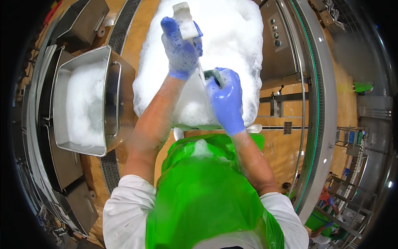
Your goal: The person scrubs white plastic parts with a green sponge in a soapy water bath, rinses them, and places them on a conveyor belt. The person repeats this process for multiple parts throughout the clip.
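Note:
My left hand [181, 56], in a foamy blue glove, is wrapped round a pale, bent, plate-like part [185, 21] whose exact kind I cannot make out. A thin whitish rod [201, 72] runs from below that hand toward my right hand. In its blue glove, my right hand [227, 99] is closed on a dark green scouring pad [214, 76], pressed at the rod's lower end. Both hands are above a large heap of white foam [232, 31], which hides whatever it covers.
On the left stands a steel tub cart [112, 89] with foam inside. Other steel bins [81, 25] line that side. A button panel [275, 33] and a curved metal rail [327, 103] are on the right. Another person [325, 207] is at the lower right.

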Demonstrator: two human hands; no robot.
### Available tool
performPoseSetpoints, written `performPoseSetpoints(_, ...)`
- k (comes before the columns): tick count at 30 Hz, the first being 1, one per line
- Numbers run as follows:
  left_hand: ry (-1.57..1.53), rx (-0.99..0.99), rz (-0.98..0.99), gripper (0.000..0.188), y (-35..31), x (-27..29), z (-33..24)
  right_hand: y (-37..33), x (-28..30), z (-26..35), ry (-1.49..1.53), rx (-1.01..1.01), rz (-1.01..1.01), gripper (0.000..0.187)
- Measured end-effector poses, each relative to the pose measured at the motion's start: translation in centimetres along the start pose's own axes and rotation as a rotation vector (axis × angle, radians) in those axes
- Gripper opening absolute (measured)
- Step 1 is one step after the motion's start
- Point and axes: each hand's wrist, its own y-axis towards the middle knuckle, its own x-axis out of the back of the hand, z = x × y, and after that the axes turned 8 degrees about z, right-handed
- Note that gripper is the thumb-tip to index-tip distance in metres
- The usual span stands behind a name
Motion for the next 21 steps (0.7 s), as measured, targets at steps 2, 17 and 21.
performPoseSetpoints(2,0.316,-0.125,-0.06,0.074,-0.4,-0.6,-0.9,-1.4,1.0,1.5,-0.071,0.008,0.099,0.013)
performPoseSetpoints(17,-0.723,0.215,0.011,0.067,2.0,3.3,2.3,-1.5,3.5,-0.9,0.036,0.079,0.139,0.015)
performPoseSetpoints(21,-0.458,0.491,-0.283,0.058,2.3,1.8,0.5,-1.4,5.2,-1.1,0.016,0.103,0.148,0.019)
